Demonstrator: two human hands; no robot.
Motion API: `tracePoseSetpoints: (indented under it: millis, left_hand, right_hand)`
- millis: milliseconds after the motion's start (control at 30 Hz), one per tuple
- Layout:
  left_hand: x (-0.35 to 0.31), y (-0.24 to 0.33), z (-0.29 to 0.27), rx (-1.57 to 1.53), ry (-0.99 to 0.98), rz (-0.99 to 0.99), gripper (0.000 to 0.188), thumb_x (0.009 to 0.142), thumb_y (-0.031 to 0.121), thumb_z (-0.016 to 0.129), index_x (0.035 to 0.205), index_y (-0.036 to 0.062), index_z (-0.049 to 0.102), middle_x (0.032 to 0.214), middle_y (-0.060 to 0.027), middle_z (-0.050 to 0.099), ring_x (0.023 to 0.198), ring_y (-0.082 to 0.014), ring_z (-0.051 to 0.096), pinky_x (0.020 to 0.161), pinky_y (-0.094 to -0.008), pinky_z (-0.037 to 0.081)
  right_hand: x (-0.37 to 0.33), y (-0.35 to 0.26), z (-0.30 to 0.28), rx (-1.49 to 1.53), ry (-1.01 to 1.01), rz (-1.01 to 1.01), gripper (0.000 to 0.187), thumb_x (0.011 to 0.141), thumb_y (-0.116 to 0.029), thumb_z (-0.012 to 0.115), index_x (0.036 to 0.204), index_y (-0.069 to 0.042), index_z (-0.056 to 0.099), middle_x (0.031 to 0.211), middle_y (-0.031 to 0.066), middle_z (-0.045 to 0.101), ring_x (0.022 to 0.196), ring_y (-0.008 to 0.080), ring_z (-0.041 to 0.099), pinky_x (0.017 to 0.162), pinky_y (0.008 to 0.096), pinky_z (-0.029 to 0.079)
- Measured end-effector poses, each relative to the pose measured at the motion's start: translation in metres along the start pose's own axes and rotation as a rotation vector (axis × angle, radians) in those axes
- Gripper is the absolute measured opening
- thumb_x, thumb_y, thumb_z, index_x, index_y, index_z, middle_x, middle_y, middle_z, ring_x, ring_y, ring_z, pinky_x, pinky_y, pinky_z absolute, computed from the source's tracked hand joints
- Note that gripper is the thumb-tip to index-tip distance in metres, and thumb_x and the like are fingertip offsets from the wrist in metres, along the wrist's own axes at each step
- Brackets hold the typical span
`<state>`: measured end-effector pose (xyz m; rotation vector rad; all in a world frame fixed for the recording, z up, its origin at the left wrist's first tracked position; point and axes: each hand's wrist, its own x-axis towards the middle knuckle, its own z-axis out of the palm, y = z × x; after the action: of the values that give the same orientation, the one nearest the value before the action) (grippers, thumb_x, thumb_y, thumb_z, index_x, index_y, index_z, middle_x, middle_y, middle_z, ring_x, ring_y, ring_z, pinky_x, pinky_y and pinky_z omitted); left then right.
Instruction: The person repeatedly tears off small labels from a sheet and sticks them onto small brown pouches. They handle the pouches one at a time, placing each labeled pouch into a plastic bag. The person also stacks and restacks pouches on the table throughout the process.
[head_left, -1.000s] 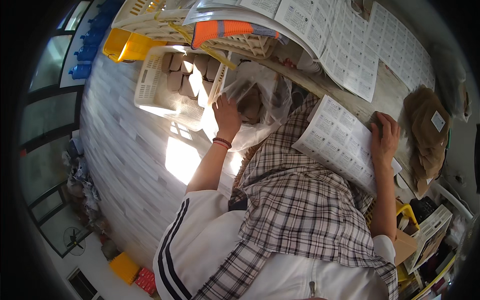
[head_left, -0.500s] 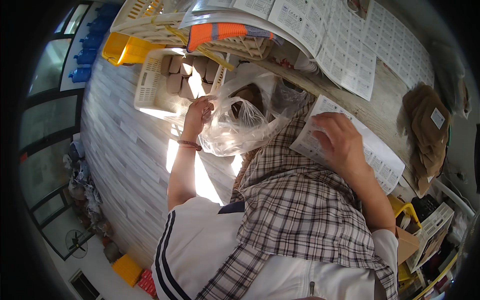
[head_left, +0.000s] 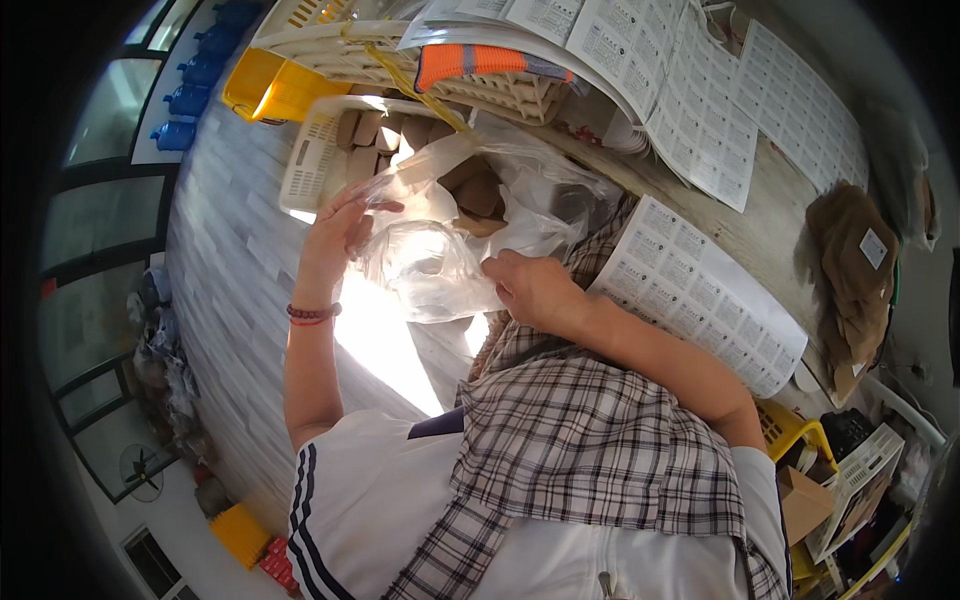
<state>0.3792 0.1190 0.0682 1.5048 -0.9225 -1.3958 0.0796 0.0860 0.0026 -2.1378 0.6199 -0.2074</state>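
A clear plastic bag (head_left: 425, 270) spreads in front of me, its mouth wide, glaring in sunlight. Brown bundled pieces (head_left: 475, 190) show inside it. At the bag's left edge is my left hand (head_left: 338, 238), fingers stretched out and apart against the plastic. My right hand (head_left: 530, 288) is closed, its fingertips pinching the bag's near right edge. To the right of that hand, a printed label sheet (head_left: 700, 295) lies at the bench edge. Behind the bag, a cream plastic crate (head_left: 312, 160) holds several brown bundles (head_left: 362, 160).
More label sheets (head_left: 690, 130) cover the wooden bench (head_left: 775, 220). An orange and grey knitted piece (head_left: 490, 65) hangs over a basket (head_left: 510, 98). A yellow bin (head_left: 265, 85) stands far left. Brown flat pieces (head_left: 850, 270) are stacked at right.
My right hand has left the label sheet and moved left onto the bag. My left hand has shifted left and nearer, and its fingers have spread.
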Motion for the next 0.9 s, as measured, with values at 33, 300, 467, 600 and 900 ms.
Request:
tracePoseSetpoints:
  millis: [33,300,467,600,900]
  left_hand:
    - [0.002,-0.005,-0.02,0.12,0.062,-0.072,0.04,0.093,0.003,0.043,0.129,0.0023,0.058,0.109,-0.0161,0.069,0.056,-0.0039,0.048,0.049,-0.0185,0.039]
    - [-0.008,-0.002,0.028,1.603,0.004,0.285,0.047,0.08,-0.004,0.051,0.124,0.0118,0.061,0.093,-0.0102,0.066,0.082,-0.0296,0.066,0.072,-0.033,0.053]
    - [0.017,-0.042,0.044,1.764,-0.538,0.534,0.045,0.074,-0.001,0.059,0.117,0.0084,0.066,0.14,-0.0164,0.051,0.134,-0.0352,0.042,0.114,-0.0453,0.033]
    - [0.048,-0.054,0.102,1.231,-0.963,0.076,0.041,0.072,-0.001,0.058,0.112,0.0005,0.068,0.131,-0.0191,0.058,0.122,-0.0326,0.055,0.104,-0.0402,0.044]
    - [0.174,-0.255,0.027,1.569,-0.475,-0.38,0.023,0.084,0.015,0.059,0.098,0.0052,0.074,0.094,-0.0113,0.073,0.092,-0.0285,0.07,0.08,-0.0374,0.054]
  right_hand:
    - [-0.005,-0.01,0.001,0.017,0.059,-0.102,0.016,0.085,-0.005,0.059,0.101,-0.005,0.056,0.094,0.0126,0.059,0.077,0.0357,0.064,0.067,0.0445,0.053]
    - [-0.017,-0.058,-0.025,0.081,-0.188,-0.313,0.022,0.084,-0.007,0.058,0.106,-0.003,0.061,0.091,0.0154,0.06,0.078,0.0352,0.065,0.067,0.0445,0.053]
    - [-0.027,-0.065,-0.031,0.077,-0.25,-0.403,0.022,0.084,-0.009,0.06,0.105,-0.005,0.063,0.089,0.0136,0.063,0.077,0.0342,0.066,0.067,0.043,0.054]
    - [-0.032,-0.059,-0.029,0.195,-0.239,-0.426,0.013,0.081,-0.009,0.063,0.091,-0.004,0.056,0.087,0.0105,0.059,0.07,0.0335,0.063,0.061,0.0433,0.052]
    - [-0.052,-0.089,-0.075,0.246,-0.314,-0.325,0.016,0.079,-0.005,0.061,0.093,-0.002,0.054,0.088,0.0124,0.06,0.08,0.0362,0.063,0.068,0.0438,0.053]
